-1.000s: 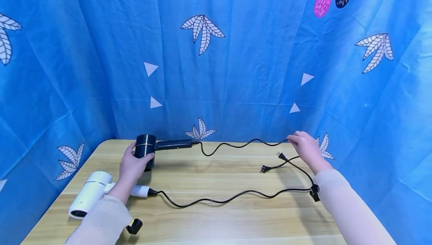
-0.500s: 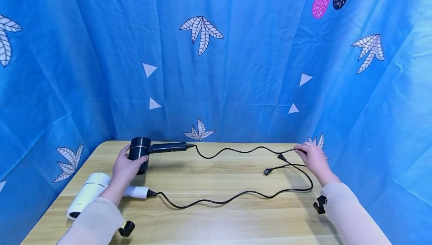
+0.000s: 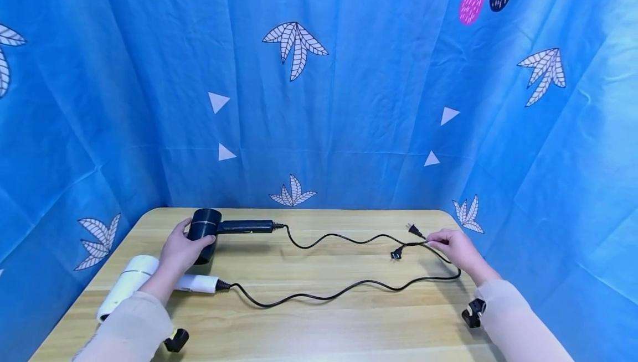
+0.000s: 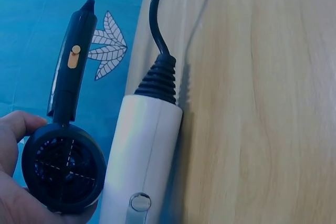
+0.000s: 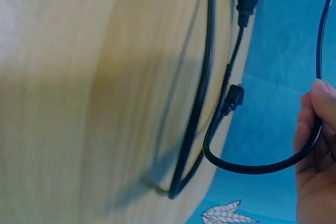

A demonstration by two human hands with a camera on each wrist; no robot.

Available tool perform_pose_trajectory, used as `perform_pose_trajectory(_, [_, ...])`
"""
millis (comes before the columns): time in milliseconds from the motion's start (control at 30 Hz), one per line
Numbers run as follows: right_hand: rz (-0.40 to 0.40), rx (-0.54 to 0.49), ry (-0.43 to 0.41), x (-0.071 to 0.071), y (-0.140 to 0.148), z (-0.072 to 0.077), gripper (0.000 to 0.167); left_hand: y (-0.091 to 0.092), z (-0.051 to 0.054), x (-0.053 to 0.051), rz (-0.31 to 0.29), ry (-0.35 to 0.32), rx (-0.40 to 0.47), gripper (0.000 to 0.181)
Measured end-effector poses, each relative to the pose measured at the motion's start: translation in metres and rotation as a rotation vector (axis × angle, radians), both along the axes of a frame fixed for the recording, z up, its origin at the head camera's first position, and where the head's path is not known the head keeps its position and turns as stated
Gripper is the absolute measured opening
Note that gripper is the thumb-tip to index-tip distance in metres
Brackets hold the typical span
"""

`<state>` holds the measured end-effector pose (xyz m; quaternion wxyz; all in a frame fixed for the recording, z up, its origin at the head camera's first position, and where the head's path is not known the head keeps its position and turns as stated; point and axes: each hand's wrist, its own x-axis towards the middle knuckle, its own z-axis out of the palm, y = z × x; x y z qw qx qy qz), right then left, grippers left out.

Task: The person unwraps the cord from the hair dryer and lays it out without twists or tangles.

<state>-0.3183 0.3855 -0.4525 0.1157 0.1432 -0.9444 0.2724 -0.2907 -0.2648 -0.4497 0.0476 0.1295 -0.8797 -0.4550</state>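
Note:
My left hand [image 3: 180, 250] grips the round barrel of a black hair dryer [image 3: 203, 228], thumb on one side and fingers on the other. The dryer's handle points right; in the left wrist view its slotted end and gold switch [image 4: 73, 56] show. With thumb and fingers my right hand [image 3: 457, 248] pinches the black dryer's cord [image 3: 329, 234], which bends in a loop below the fingers in the right wrist view. A white hair dryer [image 3: 130, 284] lies under my left forearm, partly hidden, its own black cord [image 3: 366, 282] stretching right.
Two black plugs, an upper plug [image 3: 414, 229] and a lower plug [image 3: 396, 253], lie left of my right hand, their cords crossing near it. The wooden table [image 3: 309, 334] ends at a blue patterned curtain [image 3: 319, 102] behind and at both sides.
My left hand has brought the black hair dryer a little left and nearer. My right hand has come down and nearer with the cord, close to the tabletop.

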Motion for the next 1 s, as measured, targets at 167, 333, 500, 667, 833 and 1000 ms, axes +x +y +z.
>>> perform_pose_trajectory(167, [0.056, -0.005, -0.028, -0.003, -0.003, -0.011, 0.011, -0.002, -0.001, 0.0, -0.017, -0.022, -0.012, 0.096])
perform_pose_trajectory(333, [0.125, 0.004, 0.012, -0.004, -0.009, -0.017, 0.01, -0.004, -0.001, -0.002, -0.027, -0.036, -0.025, 0.096])
perform_pose_trajectory(500, [0.157, 0.054, 0.014, -0.004, -0.016, -0.021, 0.008, -0.006, -0.005, -0.003, -0.031, -0.048, -0.034, 0.095])
perform_pose_trajectory(667, [0.179, 0.102, -0.014, -0.006, -0.019, -0.025, 0.008, -0.007, -0.008, -0.005, -0.034, -0.07, -0.033, 0.095])
perform_pose_trajectory(833, [0.231, 0.136, -0.006, -0.007, -0.016, -0.03, 0.008, -0.009, -0.01, -0.007, -0.037, -0.094, -0.022, 0.095])
perform_pose_trajectory(1000, [0.269, 0.144, -0.01, -0.007, -0.017, -0.032, 0.007, -0.012, -0.013, -0.009, -0.045, -0.108, -0.036, 0.095])
